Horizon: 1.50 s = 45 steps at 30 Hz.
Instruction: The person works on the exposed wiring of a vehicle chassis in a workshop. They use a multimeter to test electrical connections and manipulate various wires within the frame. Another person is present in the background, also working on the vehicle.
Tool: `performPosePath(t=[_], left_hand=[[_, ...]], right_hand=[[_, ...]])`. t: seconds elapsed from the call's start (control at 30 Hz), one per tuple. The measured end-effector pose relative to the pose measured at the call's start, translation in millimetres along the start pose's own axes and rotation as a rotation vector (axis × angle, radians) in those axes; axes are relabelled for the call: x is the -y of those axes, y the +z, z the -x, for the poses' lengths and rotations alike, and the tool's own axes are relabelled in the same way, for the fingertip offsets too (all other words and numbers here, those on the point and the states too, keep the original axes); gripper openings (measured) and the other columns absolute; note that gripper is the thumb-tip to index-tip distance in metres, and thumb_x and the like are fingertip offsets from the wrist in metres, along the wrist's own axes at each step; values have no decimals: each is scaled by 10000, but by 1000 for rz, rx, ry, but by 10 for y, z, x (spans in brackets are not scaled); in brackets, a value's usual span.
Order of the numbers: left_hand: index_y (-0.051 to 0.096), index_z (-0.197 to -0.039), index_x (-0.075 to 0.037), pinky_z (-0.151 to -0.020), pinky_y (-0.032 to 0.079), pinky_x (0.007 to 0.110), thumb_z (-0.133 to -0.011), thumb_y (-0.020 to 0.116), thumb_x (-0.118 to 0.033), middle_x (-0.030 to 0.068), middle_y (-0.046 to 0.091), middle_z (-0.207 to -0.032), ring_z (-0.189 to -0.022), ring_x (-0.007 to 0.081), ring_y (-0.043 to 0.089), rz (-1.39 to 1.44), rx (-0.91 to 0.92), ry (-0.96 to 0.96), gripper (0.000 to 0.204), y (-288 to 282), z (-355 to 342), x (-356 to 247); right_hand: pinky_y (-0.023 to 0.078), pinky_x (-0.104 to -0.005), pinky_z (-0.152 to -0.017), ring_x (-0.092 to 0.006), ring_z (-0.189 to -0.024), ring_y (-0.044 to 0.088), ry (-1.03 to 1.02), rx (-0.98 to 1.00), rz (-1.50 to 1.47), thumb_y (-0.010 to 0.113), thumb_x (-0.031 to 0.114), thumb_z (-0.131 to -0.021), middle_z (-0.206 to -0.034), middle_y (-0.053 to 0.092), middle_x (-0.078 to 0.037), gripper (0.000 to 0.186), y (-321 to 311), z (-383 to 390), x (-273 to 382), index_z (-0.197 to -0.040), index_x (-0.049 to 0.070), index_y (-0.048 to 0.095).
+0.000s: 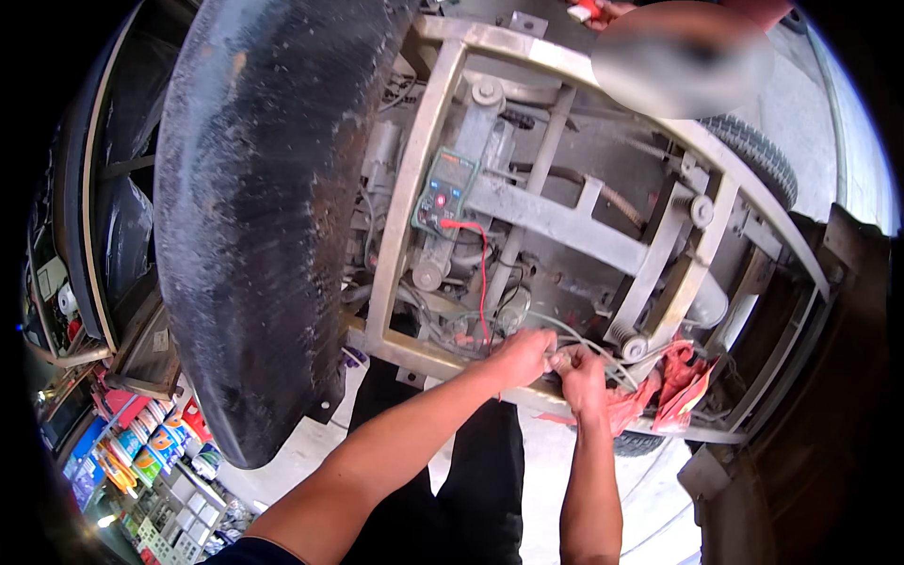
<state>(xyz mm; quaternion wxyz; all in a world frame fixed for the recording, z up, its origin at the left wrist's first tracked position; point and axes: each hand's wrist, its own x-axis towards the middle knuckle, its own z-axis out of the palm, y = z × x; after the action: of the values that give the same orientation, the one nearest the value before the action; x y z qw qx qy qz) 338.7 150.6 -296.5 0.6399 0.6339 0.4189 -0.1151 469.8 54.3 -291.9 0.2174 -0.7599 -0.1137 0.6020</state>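
My left hand (527,358) and my right hand (581,375) meet over the near rail of a bare metal frame (395,212). Their fingertips are pinched together, and what lies between them is too small and covered to name. Just beyond the fingers, a thin pale-green cable (570,330) arcs to the right. A green multimeter (444,191) rests on the frame's parts, farther off and to the left. From it a red test lead (485,273) runs down toward my left hand, its far end hidden. Red plastic bags (673,391) lie on the rail right of my right hand.
A large, scuffed black curved panel (264,207) stands along the left. Coil springs (633,347), bars and loose wiring fill the frame. Tyres (753,155) show at its right. Across the frame, another person's hand (612,13) holds something red. Colourful packages (141,443) stand at lower left.
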Motion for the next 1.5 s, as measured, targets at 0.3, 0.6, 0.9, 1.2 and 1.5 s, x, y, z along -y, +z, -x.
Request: performPosePath(t=[0.3,0.6,0.9,1.2,1.5], left_hand=[[623,-949,1,-704,484,415,-778,695,-191,205,635,-797,-776,370,625,-119,-71,101,266,102,-34,162],[656,-938,-38,-692,487,466,-789,658,-225,205,644,-782,-773,388,627,-249,-78,19,240,145,78,44],[643,-1011,2,-705,488,321,-820,652,-146,165,673,-845,-761,210,652,-103,-41,-117,242,114,107,-43],[644,-970,-22,-705,485,453,-835,590,-264,216,640,-872,-790,395,621,-263,-45,-39,282,143,82,-81],[645,-982,-11,-725,465,389,-842,609,-209,174,655,-826,-737,312,611,-74,-318,-66,245,210,94,17]], right_hand=[[462,-331,-675,-166,-711,565,-135,-100,23,680,122,-788,-757,626,-108,234,-6,14,-114,-943,-42,617],[481,-349,-699,-241,-765,634,-97,-70,-30,687,153,-794,-800,649,-167,263,1,71,-209,-972,-24,609],[476,-423,-750,-372,-832,619,-88,-208,-8,669,152,-767,-848,637,-224,230,49,151,-5,-946,14,626],[485,-436,-741,-374,-813,628,-70,-262,6,665,132,-763,-819,655,-192,186,108,155,-26,-917,33,637],[475,-390,-736,-310,-816,600,-454,-414,252,593,124,-848,-974,625,-191,233,-14,480,150,-1049,7,592]])
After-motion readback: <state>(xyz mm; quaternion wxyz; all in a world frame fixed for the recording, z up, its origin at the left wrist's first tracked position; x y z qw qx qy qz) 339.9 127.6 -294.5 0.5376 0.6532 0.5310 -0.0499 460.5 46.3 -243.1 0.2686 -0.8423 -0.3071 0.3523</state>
